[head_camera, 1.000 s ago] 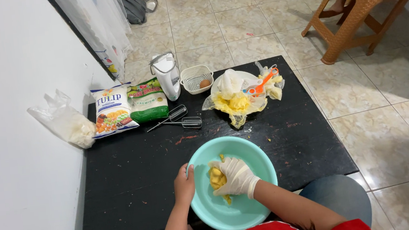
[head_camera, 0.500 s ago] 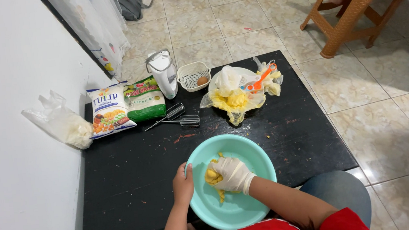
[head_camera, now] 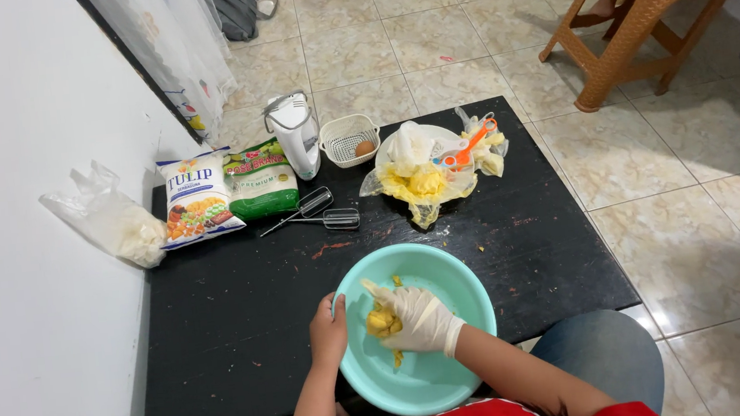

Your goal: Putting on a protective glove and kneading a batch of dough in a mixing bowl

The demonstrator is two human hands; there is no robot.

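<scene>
A light teal bowl (head_camera: 449,273) sits on the near side of a low black table (head_camera: 242,293). My right hand (head_camera: 419,318), in a whitish glove, is inside the bowl with its fingers closed around a lump of yellow dough (head_camera: 381,322). My bare left hand (head_camera: 328,330) grips the bowl's left rim. Small yellow bits stick to the bowl's floor below the lump.
Further back on the table lie two whisk beaters (head_camera: 327,212), a white hand mixer (head_camera: 294,136), two flour bags (head_camera: 199,195), a small basket with an egg (head_camera: 352,139), and a plate with plastic wrap and orange scissors (head_camera: 438,165). A clear bag (head_camera: 114,222) leans on the wall. A brown stool (head_camera: 635,1) stands on the tiles.
My gloved hand has shifted slightly left in the bowl and its fingers have re-closed on the dough. The left hand stays on the rim.
</scene>
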